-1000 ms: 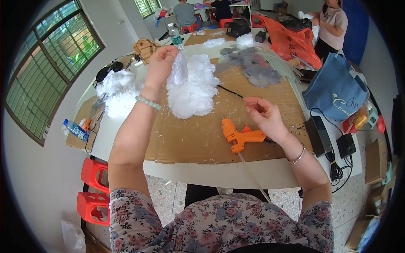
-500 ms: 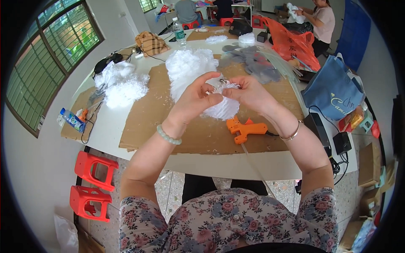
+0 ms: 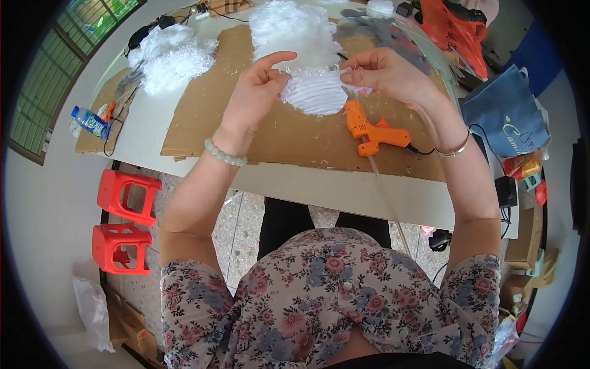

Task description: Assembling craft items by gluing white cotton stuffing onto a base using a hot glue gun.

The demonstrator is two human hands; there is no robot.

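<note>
Between my hands is a white pleated piece of fabric (image 3: 314,92) with a frayed, fringed edge, held above the cardboard. My left hand (image 3: 255,89) pinches its left end with thumb and bent fingers, the index finger raised off it. The right end is pinched by my right hand (image 3: 390,77), between thumb and forefinger. Just below my right hand, an orange hot glue gun (image 3: 369,130) lies on the cardboard (image 3: 209,126), a long clear glue stick (image 3: 387,203) sticking out of its back toward me. Beyond my hands sits a stack of white fringed pieces (image 3: 292,31).
A fluffy white heap (image 3: 172,61) lies on the left of the white table (image 3: 270,187), with a plastic bottle (image 3: 90,122) nearer. Dark grey sheer pieces (image 3: 393,40) lie at the back right. A blue bag (image 3: 510,111) stands right; red stools (image 3: 128,195) are at left.
My hands have moved apart, spreading the white fabric between them where they were close together before. The whole view has tilted downward, so the far people are out of the picture.
</note>
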